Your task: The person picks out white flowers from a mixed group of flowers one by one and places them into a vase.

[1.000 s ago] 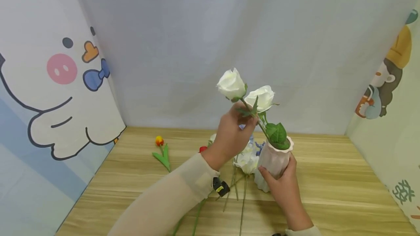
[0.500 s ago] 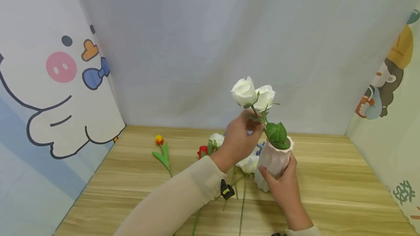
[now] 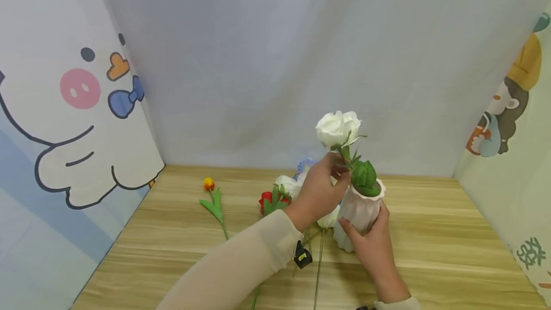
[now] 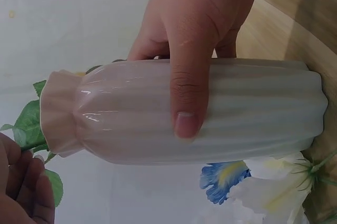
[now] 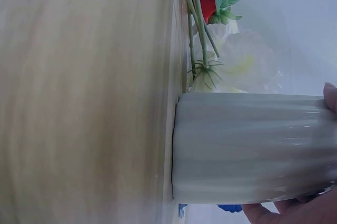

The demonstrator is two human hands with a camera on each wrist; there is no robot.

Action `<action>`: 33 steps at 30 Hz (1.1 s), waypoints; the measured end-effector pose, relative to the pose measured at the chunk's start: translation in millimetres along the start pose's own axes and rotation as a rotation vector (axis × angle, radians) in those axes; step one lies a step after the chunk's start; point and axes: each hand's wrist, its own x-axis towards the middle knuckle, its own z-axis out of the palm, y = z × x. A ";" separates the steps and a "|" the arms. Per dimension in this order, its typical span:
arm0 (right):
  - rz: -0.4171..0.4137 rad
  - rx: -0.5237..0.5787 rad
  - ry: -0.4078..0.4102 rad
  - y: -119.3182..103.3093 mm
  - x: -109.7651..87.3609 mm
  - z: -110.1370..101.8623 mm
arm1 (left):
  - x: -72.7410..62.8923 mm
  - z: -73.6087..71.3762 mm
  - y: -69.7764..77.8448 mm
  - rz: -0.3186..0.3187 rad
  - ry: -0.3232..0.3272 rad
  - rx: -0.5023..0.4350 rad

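Observation:
A pale pink-and-white fluted vase stands on the wooden table, tilted slightly in the head view. My right hand grips its side, thumb across the front in the left wrist view. Above the rim, my left hand pinches the stem of a white rose. This bloom overlaps a second white rose whose stem is in the vase. Green leaves stick out of the vase's mouth. Whether the pinched stem's lower end is inside the vase is hidden. The right wrist view shows the vase's base on the table.
Left of the vase lie a red rose, a white flower and a blue flower, with long stems toward the front. An orange-yellow tulip lies farther left. A grey-white cloth backdrop closes off the rear.
My left hand has moved right and down with the white rose, bringing its bloom over the other one. My right hand and the vase have stayed in place.

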 end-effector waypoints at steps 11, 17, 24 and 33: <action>0.010 0.005 -0.015 0.3 1.1 -0.8 | 0.2 6.5 -5.6 -0.024 -0.064 0.025; 0.002 -0.002 -0.003 2.4 1.5 0.1 | 0.6 7.1 -6.7 -0.023 -0.025 0.000; -0.013 -0.006 0.009 3.8 1.5 1.0 | 1.5 3.5 -7.0 -0.001 -0.013 -0.045; -0.006 -0.005 0.002 3.0 1.4 0.9 | 2.7 2.2 -5.0 -0.027 -0.073 -0.093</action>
